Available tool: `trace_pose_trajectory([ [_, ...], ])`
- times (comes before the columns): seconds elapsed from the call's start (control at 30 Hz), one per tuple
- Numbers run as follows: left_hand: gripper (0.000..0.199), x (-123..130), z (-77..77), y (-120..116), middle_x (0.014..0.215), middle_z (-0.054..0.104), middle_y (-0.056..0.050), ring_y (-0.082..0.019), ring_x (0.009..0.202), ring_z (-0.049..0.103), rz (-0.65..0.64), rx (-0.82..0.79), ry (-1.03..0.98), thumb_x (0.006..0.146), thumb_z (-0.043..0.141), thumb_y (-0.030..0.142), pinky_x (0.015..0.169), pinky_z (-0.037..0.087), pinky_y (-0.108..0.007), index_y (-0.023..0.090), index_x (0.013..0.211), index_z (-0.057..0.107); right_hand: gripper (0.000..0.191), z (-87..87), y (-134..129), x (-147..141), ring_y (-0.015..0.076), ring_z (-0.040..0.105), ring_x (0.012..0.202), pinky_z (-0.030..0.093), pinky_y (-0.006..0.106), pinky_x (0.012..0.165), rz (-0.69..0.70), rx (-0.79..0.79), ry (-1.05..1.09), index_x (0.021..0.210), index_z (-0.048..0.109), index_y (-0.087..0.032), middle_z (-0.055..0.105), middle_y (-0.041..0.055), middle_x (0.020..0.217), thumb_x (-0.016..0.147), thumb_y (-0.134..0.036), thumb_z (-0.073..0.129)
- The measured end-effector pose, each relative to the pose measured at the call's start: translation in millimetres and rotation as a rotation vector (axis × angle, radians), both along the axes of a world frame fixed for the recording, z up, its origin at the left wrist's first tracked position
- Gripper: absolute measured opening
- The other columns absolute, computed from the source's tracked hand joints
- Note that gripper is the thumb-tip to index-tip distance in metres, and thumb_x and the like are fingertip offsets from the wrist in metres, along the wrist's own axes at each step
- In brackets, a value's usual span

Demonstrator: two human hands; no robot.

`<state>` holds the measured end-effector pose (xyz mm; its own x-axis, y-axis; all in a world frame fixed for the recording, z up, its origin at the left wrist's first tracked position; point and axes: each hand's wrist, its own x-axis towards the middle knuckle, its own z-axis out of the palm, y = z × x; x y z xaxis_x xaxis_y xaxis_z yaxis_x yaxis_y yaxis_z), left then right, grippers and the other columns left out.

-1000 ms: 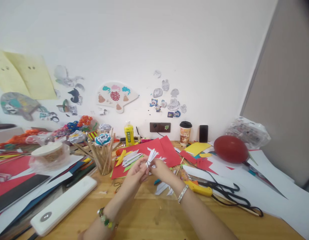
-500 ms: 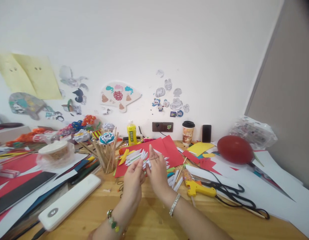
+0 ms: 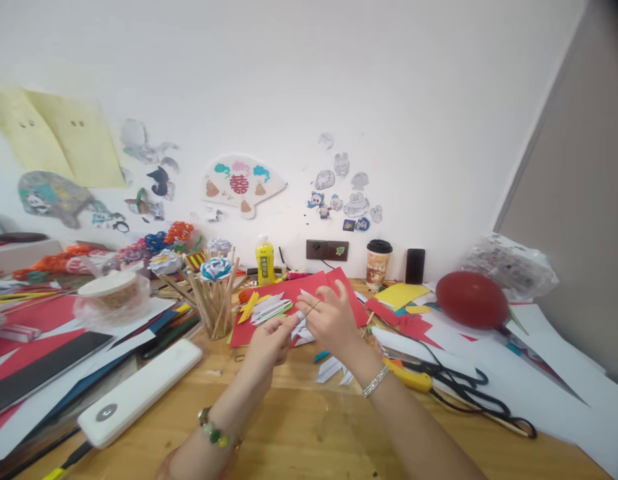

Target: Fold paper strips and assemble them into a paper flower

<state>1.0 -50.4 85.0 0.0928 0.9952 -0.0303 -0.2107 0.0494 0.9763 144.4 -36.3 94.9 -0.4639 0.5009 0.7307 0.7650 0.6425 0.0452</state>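
Observation:
My left hand is closed in a pinch, its fingertips meeting those of my right hand. Between them shows a small white piece of folded paper, mostly covered by the fingers. The right hand's thumb and forefinger pinch too, while its other fingers curl upward. Behind the hands, white folded paper strips and yellow strips lie on red paper sheets. More white strips rest on the wooden table below my right hand.
A yellow glue gun with a black cord lies right of my right wrist. Sticks in a holder, a white power bank and a lidded tub stand left. Behind are a yellow bottle, a cup and a red balloon.
My right hand has moved right and turned, its raised fingers now curled. The left hand has shifted slightly left, and the fingertips now meet around the white paper.

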Motion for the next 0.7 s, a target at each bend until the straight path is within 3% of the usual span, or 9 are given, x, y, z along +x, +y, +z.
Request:
trace_pose_trajectory([
  [0.13,0.044,-5,3.7,0,0.037,0.024,0.014,0.000,0.031,0.013,-0.117,-0.009,0.063,0.058,0.070,0.051,0.035,0.005,-0.015,0.019,0.057,0.039,0.017,11.7,-1,4,0.0202,0.043,0.088,0.022,0.044,0.094,0.040,-0.087,-0.032,0.080,0.063,-0.020,0.065,0.0026,0.083,0.077,-0.010,0.049],
  [0.27,0.044,-9,4.2,-1,0.041,0.024,0.013,0.000,0.033,0.012,-0.249,-0.023,0.072,0.063,0.068,0.050,0.036,0.004,-0.015,0.019,0.059,0.038,0.017,20.1,-3,9,0.0189,0.043,0.082,0.033,0.034,0.081,0.141,-0.235,-0.011,0.073,0.063,-0.019,0.064,0.0027,0.077,0.067,-0.007,0.053],
  [0.43,0.043,-9,1.7,-4,0.042,0.025,0.013,0.000,0.034,0.012,-0.430,-0.057,0.054,0.062,0.068,0.052,0.037,0.005,-0.016,0.018,0.062,0.040,0.012,33.9,-9,26,0.0131,0.047,0.066,0.038,0.025,0.066,0.357,-0.644,0.024,0.059,0.059,-0.017,0.057,-0.0018,0.060,0.068,-0.011,0.054],
  [0.57,0.044,-7,-1.8,-8,0.039,0.023,0.014,-0.001,0.034,0.010,-0.569,-0.059,-0.020,0.062,0.067,0.056,0.036,0.006,-0.016,0.019,0.066,0.043,0.005,30.6,-8,35,0.0119,0.053,0.065,0.041,0.023,0.063,0.599,-1.027,0.236,0.065,0.060,-0.015,0.058,-0.0012,0.066,0.068,-0.014,0.056],
  [0.7,0.042,-5,-3.8,-10,0.037,0.028,0.013,-0.002,0.031,0.012,-0.591,-0.005,-0.077,0.069,0.058,0.059,0.035,0.010,-0.016,0.019,0.073,0.047,0.009,10.5,-2,22,0.0120,0.053,0.058,0.043,0.024,0.058,0.779,-1.238,0.654,0.070,0.056,-0.015,0.056,-0.0011,0.061,0.065,-0.021,0.061],
])
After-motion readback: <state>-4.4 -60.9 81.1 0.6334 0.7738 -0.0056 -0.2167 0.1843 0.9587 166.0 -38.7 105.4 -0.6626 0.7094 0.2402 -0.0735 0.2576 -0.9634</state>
